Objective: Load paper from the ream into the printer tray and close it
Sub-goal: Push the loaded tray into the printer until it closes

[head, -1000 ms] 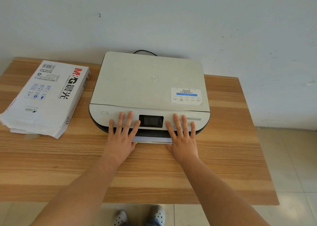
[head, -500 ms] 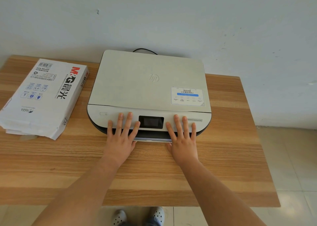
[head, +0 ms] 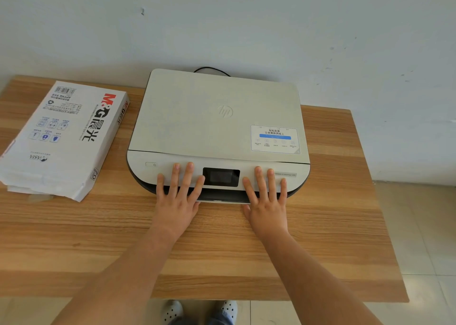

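A flat white printer point(head: 217, 117) sits in the middle of the wooden table point(head: 222, 250), its lid down and a dark screen point(head: 221, 176) on its front panel. Only a thin pale edge of the paper tray point(head: 222, 201) shows under the front, between my hands. My left hand point(head: 177, 196) lies flat with fingers spread on the front panel, left of the screen. My right hand point(head: 267, 199) lies the same way to the right of the screen. The white paper ream point(head: 61, 137), its near end torn open, rests on the table to the left.
A black cable point(head: 212, 69) runs from the printer's back toward the white wall. The table's right edge drops to a tiled floor point(head: 424, 238). My shoes point(head: 199, 311) show below the near table edge.
The tray's pale edge sticks out less from the printer front than before. Both hands have kept their flat pose against the front panel. The view has shifted slightly.
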{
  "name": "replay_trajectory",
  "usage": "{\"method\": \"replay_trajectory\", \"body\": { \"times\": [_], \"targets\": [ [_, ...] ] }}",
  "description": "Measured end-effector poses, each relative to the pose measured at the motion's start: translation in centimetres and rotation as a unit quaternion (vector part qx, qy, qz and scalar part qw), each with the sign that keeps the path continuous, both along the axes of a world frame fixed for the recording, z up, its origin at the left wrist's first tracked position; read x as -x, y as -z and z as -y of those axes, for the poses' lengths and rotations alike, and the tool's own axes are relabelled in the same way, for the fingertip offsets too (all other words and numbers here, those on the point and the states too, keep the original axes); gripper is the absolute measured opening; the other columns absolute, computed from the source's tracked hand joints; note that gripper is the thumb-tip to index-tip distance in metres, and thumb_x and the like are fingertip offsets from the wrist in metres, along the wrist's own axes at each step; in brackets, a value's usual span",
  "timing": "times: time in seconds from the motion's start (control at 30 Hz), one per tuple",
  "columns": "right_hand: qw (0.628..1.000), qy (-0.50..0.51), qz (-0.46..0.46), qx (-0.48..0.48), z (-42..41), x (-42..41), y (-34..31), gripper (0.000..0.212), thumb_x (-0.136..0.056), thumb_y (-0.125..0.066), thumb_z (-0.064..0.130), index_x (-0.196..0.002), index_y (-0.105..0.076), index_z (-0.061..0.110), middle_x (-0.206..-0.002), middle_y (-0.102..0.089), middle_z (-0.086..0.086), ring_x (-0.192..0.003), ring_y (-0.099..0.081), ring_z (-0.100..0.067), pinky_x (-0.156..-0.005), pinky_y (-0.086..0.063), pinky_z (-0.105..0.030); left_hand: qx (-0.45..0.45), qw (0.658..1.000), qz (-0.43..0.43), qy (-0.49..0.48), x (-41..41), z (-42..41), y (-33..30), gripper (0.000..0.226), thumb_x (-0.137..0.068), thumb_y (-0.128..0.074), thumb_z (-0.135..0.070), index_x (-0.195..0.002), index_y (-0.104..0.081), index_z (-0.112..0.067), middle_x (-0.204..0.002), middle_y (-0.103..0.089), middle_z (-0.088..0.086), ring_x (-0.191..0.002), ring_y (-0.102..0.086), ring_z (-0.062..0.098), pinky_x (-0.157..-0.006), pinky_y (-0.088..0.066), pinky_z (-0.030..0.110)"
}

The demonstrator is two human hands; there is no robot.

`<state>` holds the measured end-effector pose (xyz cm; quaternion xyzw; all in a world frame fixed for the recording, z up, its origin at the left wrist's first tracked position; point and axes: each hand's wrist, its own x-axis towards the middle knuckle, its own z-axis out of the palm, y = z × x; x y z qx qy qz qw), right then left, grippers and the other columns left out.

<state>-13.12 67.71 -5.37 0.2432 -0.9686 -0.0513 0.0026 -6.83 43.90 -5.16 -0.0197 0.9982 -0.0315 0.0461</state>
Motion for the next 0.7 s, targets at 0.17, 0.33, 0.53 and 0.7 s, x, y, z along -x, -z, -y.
{"method": "replay_trajectory", "body": {
  "times": [0.17, 0.33, 0.53, 0.7],
  "targets": [
    [1.0, 0.0, -0.012, 0.017, 0.0, 0.0, 0.3, 0.095, -0.083, -0.067, 0.045, -0.15, -0.003, 0.026, -0.159, 0.026, -0.008, -0.146, 0.018, -0.035, -0.115, -0.002, -0.064, -0.006, 1.0, -0.011, 0.003, 0.1, 0.1, 0.2, 0.097, -0.087, -0.057, -0.047, -0.146, 0.016, -0.027, -0.157, 0.029, 0.01, -0.145, 0.018, 0.038, -0.112, 0.0, 0.065],
    [1.0, -0.003, -0.023, 0.019, 0.0, 0.2, 0.8, 0.095, -0.085, -0.067, 0.04, -0.151, 0.0, 0.027, -0.159, 0.025, -0.008, -0.147, 0.017, -0.035, -0.115, -0.002, -0.065, -0.005, 1.0, -0.022, 0.003, 0.1, 0.0, 0.5, 0.098, -0.087, -0.058, -0.047, -0.146, 0.017, -0.028, -0.156, 0.032, 0.009, -0.145, 0.019, 0.037, -0.112, 0.005, 0.064],
    [0.999, -0.006, -0.038, 0.018, -0.2, 0.3, 1.2, 0.093, -0.086, -0.065, 0.037, -0.151, 0.0, 0.027, -0.159, 0.025, -0.008, -0.147, 0.017, -0.035, -0.114, -0.002, -0.065, -0.005, 1.0, -0.022, 0.001, 0.2, 0.1, 0.8, 0.098, -0.089, -0.057, -0.045, -0.146, 0.021, -0.029, -0.155, 0.034, 0.009, -0.144, 0.022, 0.037, -0.112, 0.007, 0.063],
    [0.999, -0.012, -0.043, 0.019, -0.1, 0.3, 1.2, 0.096, -0.084, -0.068, 0.038, -0.151, 0.0, 0.026, -0.159, 0.026, -0.009, -0.146, 0.018, -0.036, -0.115, 0.003, -0.064, -0.005, 1.0, -0.018, -0.001, 0.3, 0.0, 0.7, 0.099, -0.089, -0.056, -0.046, -0.145, 0.023, -0.029, -0.154, 0.035, 0.008, -0.143, 0.024, 0.037, -0.111, 0.009, 0.063]
  ]
}}
